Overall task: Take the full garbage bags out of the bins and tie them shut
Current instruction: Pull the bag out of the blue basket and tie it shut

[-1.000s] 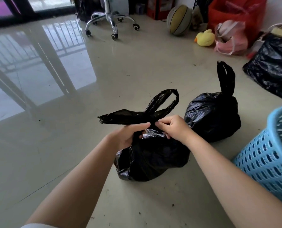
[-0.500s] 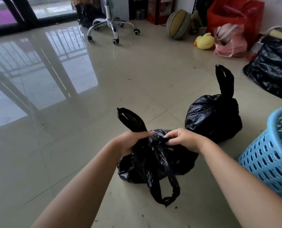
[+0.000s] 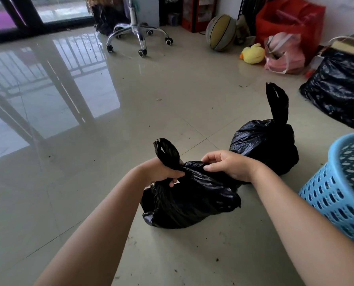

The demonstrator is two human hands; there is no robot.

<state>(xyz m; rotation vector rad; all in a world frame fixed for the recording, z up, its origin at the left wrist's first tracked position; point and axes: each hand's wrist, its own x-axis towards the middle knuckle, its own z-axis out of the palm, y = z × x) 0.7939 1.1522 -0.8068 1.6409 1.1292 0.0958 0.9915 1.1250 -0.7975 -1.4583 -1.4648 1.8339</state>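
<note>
Garbage bag point(image 3: 192, 201) sits on the floor point(image 3: 151, 104) at frame centre, under your hands. Your left hand point(image 3: 163, 172) is fisted around one handle loop point(image 3: 167, 151), which sticks up at 12 o'clock of the fist; likely you're pulling the knot snug. Your right hand point(image 3: 227, 165) pinches the bunched neck, probably bracing it; the second handle is hidden beneath it, so knot state unclear. Tied bag point(image 3: 264, 145) sits at 2 o'clock, just behind. Blue bin point(image 3: 341, 195) at 3 o'clock, cut off by the frame edge.
</note>
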